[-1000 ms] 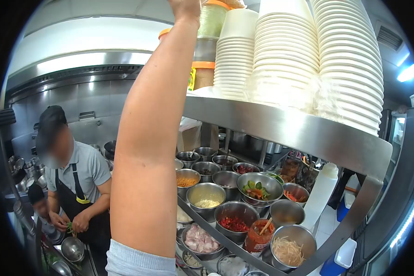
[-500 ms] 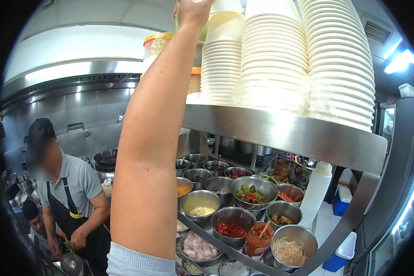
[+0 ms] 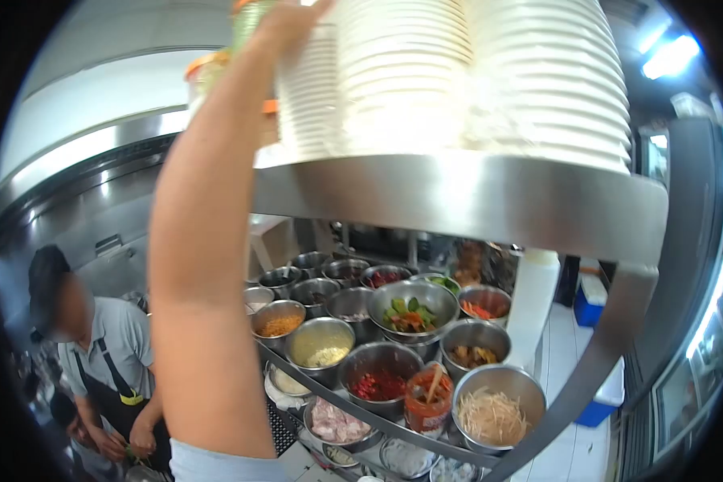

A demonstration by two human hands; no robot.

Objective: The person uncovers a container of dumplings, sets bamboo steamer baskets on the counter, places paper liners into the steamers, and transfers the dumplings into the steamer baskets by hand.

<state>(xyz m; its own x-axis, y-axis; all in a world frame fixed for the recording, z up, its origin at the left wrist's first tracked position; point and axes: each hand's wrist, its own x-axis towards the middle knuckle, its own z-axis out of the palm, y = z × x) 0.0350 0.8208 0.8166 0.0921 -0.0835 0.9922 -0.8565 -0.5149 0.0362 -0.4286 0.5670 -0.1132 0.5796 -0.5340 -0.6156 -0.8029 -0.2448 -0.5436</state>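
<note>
My left arm reaches up through the left of the view, its grey sleeve (image 3: 225,462) at the bottom. At the top edge, my left hand (image 3: 293,26) is at the upper part of the leftmost stack of white tubs (image 3: 309,100). Blur and the frame edge hide its fingers, so its grip does not show. Two more stacks stand to the right, a middle stack (image 3: 406,72) and a taller right stack (image 3: 550,72), partly in clear plastic. All rest on a steel shelf (image 3: 458,193). My right hand is out of view.
Below the shelf stand several steel bowls of ingredients, among them shredded strips (image 3: 494,414), red chopped pieces (image 3: 377,386) and raw meat (image 3: 337,422). A sauce jar (image 3: 427,402) and a white bottle (image 3: 533,305) are nearby. A co-worker (image 3: 108,345) works at left.
The view has shifted, so the shelf and tubs sit further left and higher in the frame. My left hand has moved down a little relative to the tubs, beside the leftmost stack.
</note>
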